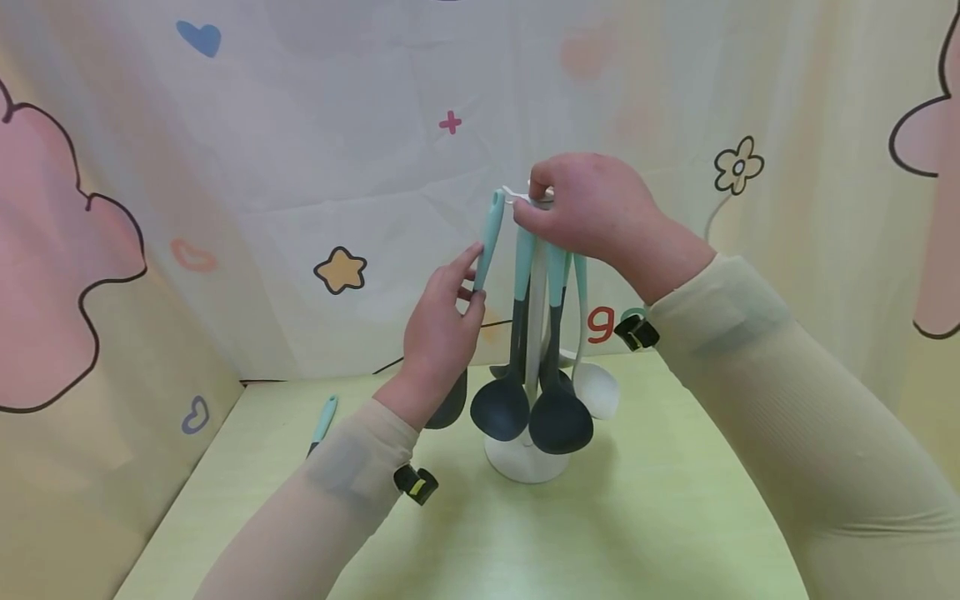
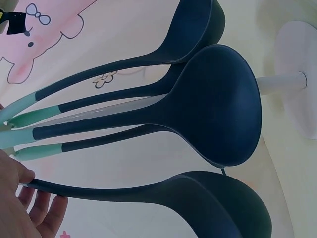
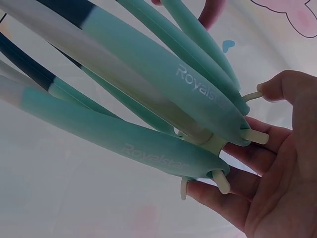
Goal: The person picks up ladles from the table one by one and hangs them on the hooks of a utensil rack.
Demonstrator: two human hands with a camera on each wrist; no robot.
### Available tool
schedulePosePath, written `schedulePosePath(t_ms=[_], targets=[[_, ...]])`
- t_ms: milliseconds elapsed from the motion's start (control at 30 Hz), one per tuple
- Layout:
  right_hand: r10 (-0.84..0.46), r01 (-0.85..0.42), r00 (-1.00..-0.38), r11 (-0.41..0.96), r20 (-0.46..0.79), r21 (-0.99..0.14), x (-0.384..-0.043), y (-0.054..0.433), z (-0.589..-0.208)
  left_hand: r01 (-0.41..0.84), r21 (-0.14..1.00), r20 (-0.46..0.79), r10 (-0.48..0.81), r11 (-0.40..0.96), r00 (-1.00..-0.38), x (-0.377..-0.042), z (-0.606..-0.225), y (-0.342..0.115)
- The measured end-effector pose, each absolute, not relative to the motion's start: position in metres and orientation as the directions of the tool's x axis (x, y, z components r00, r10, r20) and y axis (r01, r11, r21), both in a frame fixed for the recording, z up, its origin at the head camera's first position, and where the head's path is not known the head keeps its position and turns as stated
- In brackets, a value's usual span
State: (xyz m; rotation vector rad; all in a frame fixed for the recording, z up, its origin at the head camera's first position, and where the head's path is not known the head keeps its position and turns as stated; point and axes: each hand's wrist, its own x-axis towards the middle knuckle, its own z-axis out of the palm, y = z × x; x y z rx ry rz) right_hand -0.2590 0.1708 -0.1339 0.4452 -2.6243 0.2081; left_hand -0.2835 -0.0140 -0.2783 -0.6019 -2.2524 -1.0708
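Observation:
My left hand (image 1: 444, 321) pinches a dark ladle with a mint handle (image 1: 490, 240). The ladle's bowl (image 2: 223, 206) hangs below the hand, and its handle top sits close to a white hook. My right hand (image 1: 596, 200) grips the hooked top of a white utensil rack (image 1: 527, 471); in the right wrist view its thumb touches one hook and its fingers lie around the others. Several utensils hang on the rack by their mint handles, among them a dark ladle (image 1: 561, 421), another dark ladle or spoon (image 1: 500, 408) and a white spoon (image 1: 597, 392).
Another mint-handled utensil (image 1: 323, 423) lies on the pale green table (image 1: 637, 517) at the left, partly hidden by my left sleeve. A printed curtain (image 1: 300, 167) stands behind and at both sides.

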Motion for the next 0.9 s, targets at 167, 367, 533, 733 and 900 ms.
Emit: schedulePosePath(t_ms=[167, 367, 533, 733, 900], targets=[[-0.277, -0.351, -0.836, 0.934, 0.473, -0.073, -0.259, 0.171, -0.134, 0.607, 0.534, 0.646, 0.18, 0.588, -0.742, -0.284, -0.278, -0.012], [-0.281, -0.363, -0.834, 0.928, 0.475, -0.089, -0.258, 0.17, -0.134, 0.617, 0.522, 0.657, 0.184, 0.589, -0.731, -0.284, -0.278, -0.009], [-0.271, -0.362, -0.835, 0.926, 0.478, -0.109, -0.257, 0.17, -0.134, 0.625, 0.499, 0.667, 0.194, 0.6, -0.719, -0.285, -0.279, -0.005], [-0.269, -0.373, -0.834, 0.918, 0.481, -0.133, -0.258, 0.168, -0.135, 0.62, 0.509, 0.663, 0.187, 0.597, -0.725, -0.287, -0.284, -0.002], [-0.258, -0.366, -0.843, 0.918, 0.472, -0.152, -0.259, 0.166, -0.135, 0.63, 0.501, 0.669, 0.196, 0.594, -0.717, -0.29, -0.287, -0.001]])
